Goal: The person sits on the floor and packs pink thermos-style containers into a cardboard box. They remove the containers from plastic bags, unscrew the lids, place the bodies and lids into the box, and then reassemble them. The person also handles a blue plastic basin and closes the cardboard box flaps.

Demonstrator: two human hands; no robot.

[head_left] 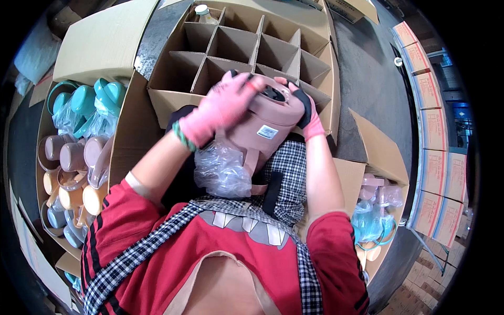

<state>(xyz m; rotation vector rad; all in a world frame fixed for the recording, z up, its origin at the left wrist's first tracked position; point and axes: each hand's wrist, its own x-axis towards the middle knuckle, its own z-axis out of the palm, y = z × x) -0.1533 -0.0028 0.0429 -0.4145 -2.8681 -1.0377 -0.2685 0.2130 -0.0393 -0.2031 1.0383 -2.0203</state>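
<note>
A dusty-pink plastic jug (254, 137) with a white label rests tilted over my lap, its dark round opening facing up and away. A pink strap-like handle trails from its lower end. My left hand (223, 107), in a pink glove, presses on the near-left side of the jug's top, fingers bent over the rim and slightly blurred. On the opposite side my right hand (308, 107), gloved in pink and black, grips the rim. A crumpled clear plastic bag (223, 169) hangs beside the jug under my left wrist.
Ahead stands an open carton with cardboard dividers (231, 44); a white-capped bottle (206, 14) sits in its far-left cell. A left carton (128, 123) holds several teal, mauve, orange and blue jugs. Another carton (380, 144) with bagged pieces is at right. Printed boxes (434, 128) are stacked far right.
</note>
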